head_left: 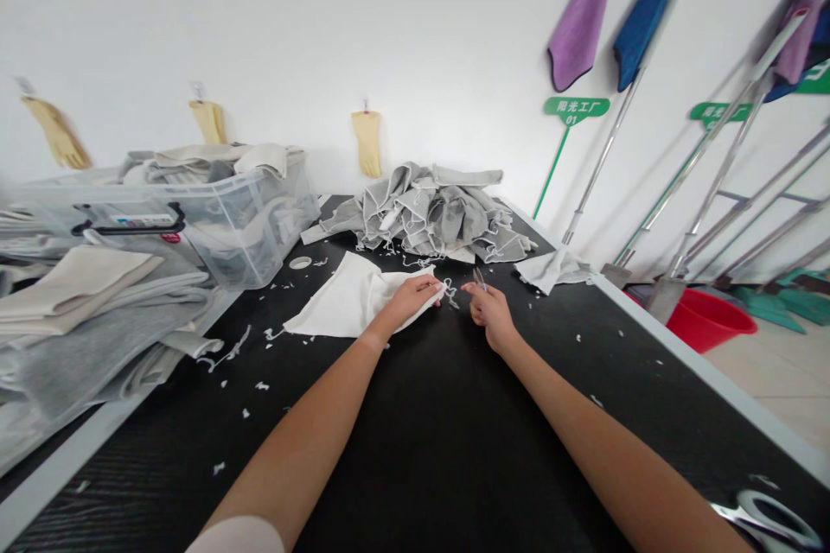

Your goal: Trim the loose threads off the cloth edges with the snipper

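My left hand (418, 294) is closed on the corner of a white cloth (343, 298), which lies spread to its left on the black table. Loose white threads (449, 287) hang from that corner, in the gap between my hands. Just right of them, my right hand (491, 311) grips small thread snips (479, 279). Only their pointed metal tips stick out past the fingers; the rest is hidden in the hand. The snips are apart from the cloth.
Behind my hands is a heap of grey and white cloths (447, 212). A clear plastic bin (243, 225) and stacked cloths (110, 337) fill the left. White-handled scissors (765, 523) lie near right. Lint dots the black table (428, 449). Mops and a red bucket (710, 320) stand beyond.
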A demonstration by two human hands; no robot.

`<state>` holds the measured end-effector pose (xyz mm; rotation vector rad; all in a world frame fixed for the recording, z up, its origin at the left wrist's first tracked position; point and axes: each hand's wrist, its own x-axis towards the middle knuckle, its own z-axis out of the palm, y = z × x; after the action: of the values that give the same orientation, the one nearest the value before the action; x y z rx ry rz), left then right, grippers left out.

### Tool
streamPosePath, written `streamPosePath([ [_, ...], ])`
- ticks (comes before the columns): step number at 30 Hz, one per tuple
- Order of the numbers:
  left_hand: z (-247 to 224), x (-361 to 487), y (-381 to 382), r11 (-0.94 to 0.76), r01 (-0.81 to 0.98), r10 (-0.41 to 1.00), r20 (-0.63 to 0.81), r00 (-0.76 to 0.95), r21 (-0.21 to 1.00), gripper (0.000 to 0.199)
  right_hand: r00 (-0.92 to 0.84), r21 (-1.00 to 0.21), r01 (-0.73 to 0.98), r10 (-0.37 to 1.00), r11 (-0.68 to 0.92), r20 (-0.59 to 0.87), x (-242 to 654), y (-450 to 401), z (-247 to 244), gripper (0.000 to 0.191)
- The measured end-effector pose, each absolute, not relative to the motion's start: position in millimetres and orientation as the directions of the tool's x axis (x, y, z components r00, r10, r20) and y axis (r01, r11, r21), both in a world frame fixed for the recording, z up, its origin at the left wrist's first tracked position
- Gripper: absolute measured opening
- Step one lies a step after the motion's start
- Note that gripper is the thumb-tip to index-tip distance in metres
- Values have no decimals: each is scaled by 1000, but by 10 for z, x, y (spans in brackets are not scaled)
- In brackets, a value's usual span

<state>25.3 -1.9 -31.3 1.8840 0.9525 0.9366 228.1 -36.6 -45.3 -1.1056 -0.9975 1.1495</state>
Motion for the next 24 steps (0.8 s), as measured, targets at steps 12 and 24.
streamPosePath([
  [12,-351,206,-43,-254,200,856,123,503,946,41,-36,-952,234,980,197,194,2214,-460,-413,43],
  [24,-382,194,-17,-334,101,841,248,480,937,36,20,-987,116,993,112,115,2222,-422,-444,31],
])
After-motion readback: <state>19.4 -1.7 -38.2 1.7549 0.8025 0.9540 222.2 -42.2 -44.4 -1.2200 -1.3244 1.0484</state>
